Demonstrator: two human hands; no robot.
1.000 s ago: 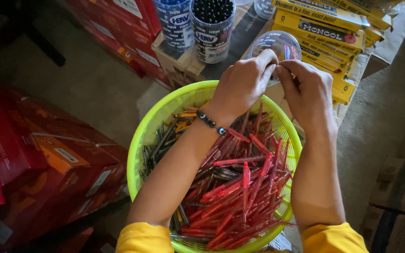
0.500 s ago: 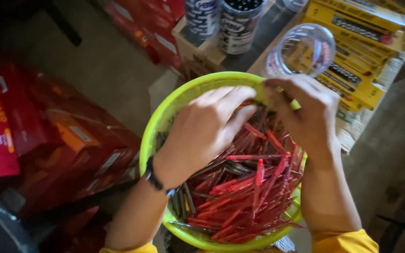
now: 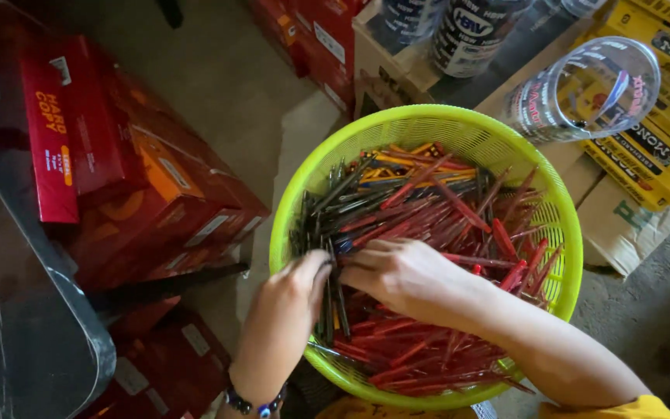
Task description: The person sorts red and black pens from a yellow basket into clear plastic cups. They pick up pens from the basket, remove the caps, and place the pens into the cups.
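Note:
A lime-green mesh basket (image 3: pixel 428 118) holds a heap of red pens (image 3: pixel 443 225), with dark pens (image 3: pixel 331 198) at its left side and a few yellow ones (image 3: pixel 397 159) at the back. My left hand (image 3: pixel 288 306) reaches in over the near left rim, its fingers closed around a small bunch of dark pens. My right hand (image 3: pixel 405 275) lies across the red pens, fingers curled and pointing left. Its tips meet the dark pens beside my left hand, and what they pinch is hidden. A bead bracelet (image 3: pixel 253 403) is on my left wrist.
A clear plastic jar (image 3: pixel 583 89) with one pen inside lies tilted behind the basket, on yellow boxes (image 3: pixel 661 147). Dark cylindrical tubs (image 3: pixel 467 27) stand in a carton at the back. Red cartons (image 3: pixel 87 147) are stacked at left, beside a dark slab (image 3: pixel 9 326).
Both hands have come down from the jar behind the basket to the near left part of the basket. The view has shifted, so the jar now sits at upper right.

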